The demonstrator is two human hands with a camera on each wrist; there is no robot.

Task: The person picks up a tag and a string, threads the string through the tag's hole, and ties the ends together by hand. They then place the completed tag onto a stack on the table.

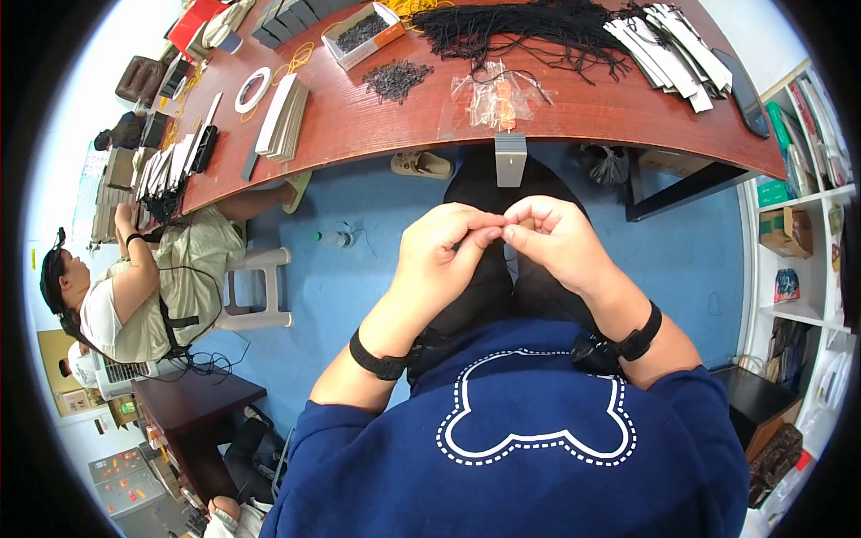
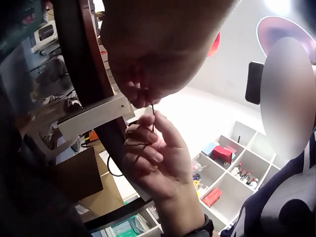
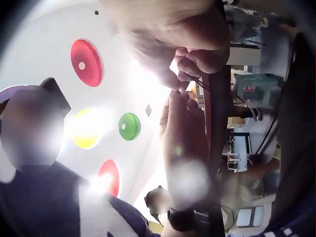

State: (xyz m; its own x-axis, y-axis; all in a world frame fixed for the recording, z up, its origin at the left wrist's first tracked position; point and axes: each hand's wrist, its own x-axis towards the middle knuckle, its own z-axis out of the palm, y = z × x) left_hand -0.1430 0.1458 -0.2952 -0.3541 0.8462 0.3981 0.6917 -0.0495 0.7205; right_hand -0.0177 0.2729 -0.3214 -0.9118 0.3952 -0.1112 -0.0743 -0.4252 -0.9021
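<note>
Both hands meet fingertip to fingertip above the lap, the left hand (image 1: 441, 249) and the right hand (image 1: 560, 242). A thin black cord (image 2: 153, 121) runs between them in the left wrist view; the left hand (image 2: 155, 54) pinches its upper part, and the right hand (image 2: 165, 160) pinches it lower down, with cord also across its curled fingers. Dark strands (image 3: 202, 84) stick out beside the fingertips in the right wrist view. The cord's ends are hidden by the fingers. Just beyond the hands, a stack of grey tags (image 1: 510, 164) sits at the table edge.
On the red-brown table (image 1: 350, 125) lie a heap of small black pieces (image 1: 397, 81), a box (image 1: 363, 36) of similar pieces, clear plastic bags (image 1: 489, 103), black cords (image 1: 529, 31) and white tags (image 1: 668, 54). Another person (image 1: 134, 296) sits at the left; shelves (image 1: 807, 215) stand right.
</note>
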